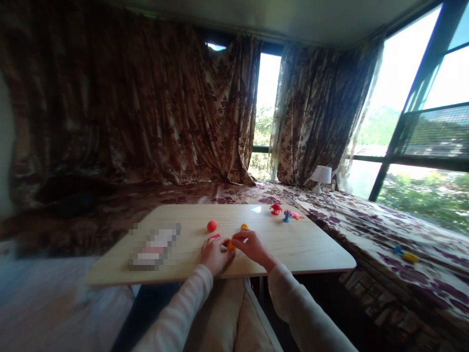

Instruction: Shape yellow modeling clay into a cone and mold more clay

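Observation:
My left hand (214,254) and my right hand (252,247) meet near the front edge of a light wooden table (300,244). Both have their fingers pinched together around a small orange piece (231,245) held between them. A red bit (215,236) shows just above my left fingers. A red ball (211,226) lies a little beyond my left hand, and a small orange ball (244,226) lies beyond my right hand. Both arms wear pale long sleeves.
Small red and blue figures (276,209) (287,215) stand at the table's far right. A blurred flat object (156,246) lies at the left. A white lamp (321,178) stands on the patterned bench below the windows. A yellow and blue toy (406,255) lies at the right.

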`<state>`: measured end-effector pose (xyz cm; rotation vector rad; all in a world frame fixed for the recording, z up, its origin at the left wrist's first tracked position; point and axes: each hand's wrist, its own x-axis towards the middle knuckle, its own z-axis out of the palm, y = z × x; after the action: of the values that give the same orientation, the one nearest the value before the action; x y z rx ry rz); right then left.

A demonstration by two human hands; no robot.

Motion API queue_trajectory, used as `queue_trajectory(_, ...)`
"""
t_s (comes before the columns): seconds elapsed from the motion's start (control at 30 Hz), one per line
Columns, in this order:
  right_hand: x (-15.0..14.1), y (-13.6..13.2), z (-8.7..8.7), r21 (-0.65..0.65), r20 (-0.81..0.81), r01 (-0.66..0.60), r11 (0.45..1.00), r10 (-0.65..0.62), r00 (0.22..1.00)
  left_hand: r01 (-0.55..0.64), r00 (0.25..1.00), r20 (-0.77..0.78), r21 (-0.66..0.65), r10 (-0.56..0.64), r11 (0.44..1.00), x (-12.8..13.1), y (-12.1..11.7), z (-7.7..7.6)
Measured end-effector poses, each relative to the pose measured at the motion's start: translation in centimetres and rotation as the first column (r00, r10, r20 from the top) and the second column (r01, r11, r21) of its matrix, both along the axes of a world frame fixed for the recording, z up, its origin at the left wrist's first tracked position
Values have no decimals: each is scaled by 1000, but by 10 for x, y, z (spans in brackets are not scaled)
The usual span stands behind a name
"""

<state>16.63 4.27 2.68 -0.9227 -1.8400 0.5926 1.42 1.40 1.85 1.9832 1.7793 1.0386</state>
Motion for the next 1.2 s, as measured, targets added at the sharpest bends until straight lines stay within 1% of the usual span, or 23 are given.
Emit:
queue_trajectory(0.17, -2, -1, -8, -1, 7, 14, 1000, -14, 1000, -27, 1000, -9, 9, 27, 1000, 1, -1, -2)
queue_trajectory(0.3, -2, -4, -11, -21, -13, 17, 1000, -17, 1000, -18, 1000, -19, 23, 19, 1000, 1, -1, -4)
queue_trajectory(0.67, -4, -1, -7, -56, -5, 2, 998, -3, 1000, 2, 1000, -20, 27, -1, 1000, 1, 0, -5)
queue_trajectory(0.87, 3, -4, -7, -40, -34, -19, 999, 18, 999, -21, 1000, 7, 17, 21, 1000, 0, -1, -3)
queue_trajectory(1.0, 6, -8, -12, -26, -51, -25, 999, 24, 998, -8, 1000, 27, 32, 7, 999, 0, -2, -3)
queue_trajectory(1.2, 2, -8, -25, -40, -60, -9, 999, 6, 998, -5, 999, 40, 60, 3, 998, -1, 1, -4)
